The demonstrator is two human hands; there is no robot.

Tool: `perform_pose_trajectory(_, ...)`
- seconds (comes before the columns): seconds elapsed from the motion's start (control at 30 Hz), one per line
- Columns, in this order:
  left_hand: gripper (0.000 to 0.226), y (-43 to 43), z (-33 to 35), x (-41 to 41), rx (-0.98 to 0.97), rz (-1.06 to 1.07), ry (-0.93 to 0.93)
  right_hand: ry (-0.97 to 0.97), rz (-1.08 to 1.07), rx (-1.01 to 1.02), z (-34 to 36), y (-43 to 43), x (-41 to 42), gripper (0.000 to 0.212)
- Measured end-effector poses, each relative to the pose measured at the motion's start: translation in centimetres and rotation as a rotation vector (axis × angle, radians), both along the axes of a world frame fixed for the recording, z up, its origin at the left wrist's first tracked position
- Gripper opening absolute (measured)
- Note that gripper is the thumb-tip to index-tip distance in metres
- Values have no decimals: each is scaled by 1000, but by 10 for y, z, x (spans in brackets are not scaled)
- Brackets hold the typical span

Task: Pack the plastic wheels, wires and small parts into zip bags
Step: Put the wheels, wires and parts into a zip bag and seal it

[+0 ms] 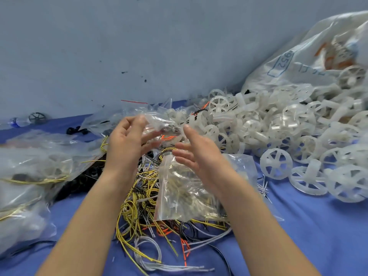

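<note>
My left hand (127, 140) holds a clear zip bag (159, 121) up over the middle of the table, thumb and fingers curled on its edge. My right hand (197, 154) hovers just to the right of it with fingers straight and spread, holding nothing. Below my hands lies a tangle of yellow, black, white and orange wires (139, 212). A zip bag of small pale parts (183, 188) rests on the wires under my right forearm. White plastic spoked wheels (276, 163) are heaped at the right.
Filled zip bags (33, 176) with wheels and yellow wires are stacked at the left. A big printed plastic sack (310, 56) spills wheels at the back right. A grey wall stands behind the blue tabletop (310, 232). One dark wheel (36, 117) lies far left.
</note>
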State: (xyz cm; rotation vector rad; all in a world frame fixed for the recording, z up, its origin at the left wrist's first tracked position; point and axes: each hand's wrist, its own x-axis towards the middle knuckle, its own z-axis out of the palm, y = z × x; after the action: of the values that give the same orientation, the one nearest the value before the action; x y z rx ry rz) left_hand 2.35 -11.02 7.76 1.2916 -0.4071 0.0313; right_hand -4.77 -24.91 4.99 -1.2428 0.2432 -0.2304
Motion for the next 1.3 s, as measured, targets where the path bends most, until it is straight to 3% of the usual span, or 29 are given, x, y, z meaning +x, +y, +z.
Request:
perform_pose_trajectory(0.07,15,5,-8,-24,39,-18,-81,-20,104,346,5,3,-4,37)
perform_pose_trajectory(0.1,15,7,-11,-34,89,-10,-140,-39,148,408,6,5,-7,38)
perform_pose_trajectory(0.17,13,10,-17,-50,160,20,-234,-63,188,399,6,10,-12,33)
perform_pose_trajectory(0.23,17,16,-22,-60,134,34,-214,-90,195,355,3,14,-16,22)
perform_pose_trajectory(0.3,30,25,-24,-63,-39,-50,17,-134,209,352,1,15,-20,16)
perform_pose_trajectory(0.37,45,39,-24,-63,-196,-209,335,-174,219,360,-2,15,-22,32)
perform_pose_trajectory(0.43,51,52,-24,-62,-204,-403,556,-201,235,298,-3,13,-23,43)
perform_pose_trajectory(0.5,42,56,-28,-63,-175,-542,609,-227,278,211,-3,12,-24,42)
perform_pose_trajectory(0.57,30,57,-29,-62,-121,-508,530,-247,310,176,-3,13,-24,42)
perform_pose_trajectory(0.67,22,60,-29,-55,-100,-246,338,-260,287,204,-5,13,-23,46)
perform_pose_trajectory(0.77,16,65,-32,-50,207,188,7,-244,251,201,-5,17,-22,50)
perform_pose_trajectory(0.83,22,66,-31,-51,148,205,-1,-241,261,166,-6,22,-21,48)
perform_pose_trajectory(0.9,31,70,-27,-52,-30,-49,176,-259,292,113,-6,28,-20,47)
perform_pose_trajectory(1.0,36,76,-27,-55,-47,-301,382,-307,307,19,-6,33,-21,40)
perform_pose_trajectory(1.07,32,80,-29,-53,-73,-238,451,-343,255,-210,-3,33,-24,35)
perform_pose_trajectory(1.17,26,89,-24,-47,-119,-45,401,-366,192,-676,1,32,-28,41)
perform_pose_trajectory(1.3,25,100,-18,-41,-6,133,242,-289,-22,-929,-1,34,-34,33)
